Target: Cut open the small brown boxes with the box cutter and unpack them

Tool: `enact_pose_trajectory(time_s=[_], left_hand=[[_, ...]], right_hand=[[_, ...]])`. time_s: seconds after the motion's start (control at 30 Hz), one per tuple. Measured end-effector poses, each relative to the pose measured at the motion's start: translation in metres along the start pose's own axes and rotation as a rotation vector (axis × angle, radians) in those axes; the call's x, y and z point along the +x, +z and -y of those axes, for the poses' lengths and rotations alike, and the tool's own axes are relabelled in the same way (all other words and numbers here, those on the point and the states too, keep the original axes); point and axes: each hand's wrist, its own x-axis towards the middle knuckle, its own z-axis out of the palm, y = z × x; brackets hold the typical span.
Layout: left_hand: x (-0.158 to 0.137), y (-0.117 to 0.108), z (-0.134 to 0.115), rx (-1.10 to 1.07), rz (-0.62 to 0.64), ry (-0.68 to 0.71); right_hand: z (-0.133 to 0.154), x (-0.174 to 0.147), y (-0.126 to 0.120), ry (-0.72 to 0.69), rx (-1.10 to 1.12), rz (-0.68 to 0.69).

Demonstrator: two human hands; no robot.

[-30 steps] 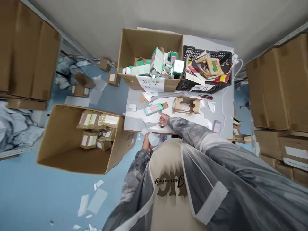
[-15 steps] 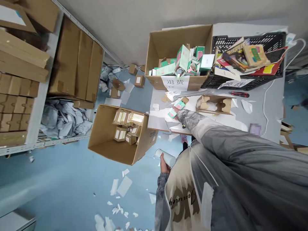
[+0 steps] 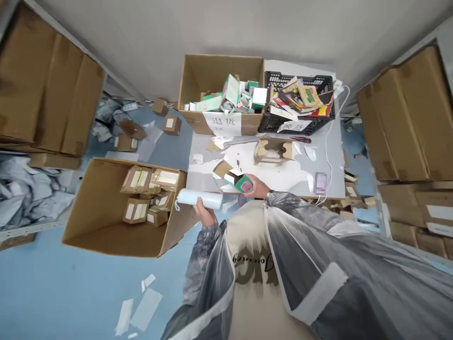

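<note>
L hand (image 3: pixel 208 216) is gripping a smooth white cylinder (image 3: pixel 193 197) w/ a thin loop at one end, thumb across it, fingers closed round it; the cyl. is hovering nr the front edge of the grey-white worktable (image 3: pixel 198 182), by a big open brown cardboard carton (image 3: pixel 180 222) holding small taped parcels. R hand (image 3: pixel 260 188) is holding a green, white & pink paperboard box (image 3: pixel 242 182) at table's front edge, fingers bent round its near end, some tips hidden; box's brown-lined flap is standing open, pointing away.
</note>
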Motion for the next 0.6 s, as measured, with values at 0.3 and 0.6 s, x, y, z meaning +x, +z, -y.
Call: enact_pose_trajectory(time_s=[0.3, 0.6], left_hand=[[-0.037, 0.123, -0.038, 0.227, 0.783, 0.586], [-0.084, 0.185, 0.008, 0.459, 1.246, 0.533]], right_hand=[[0.012, -0.074, -0.073, -0.024, -0.226, -0.362], [0.016, -0.161, -0.103, 0.198, -0.289, -0.674]])
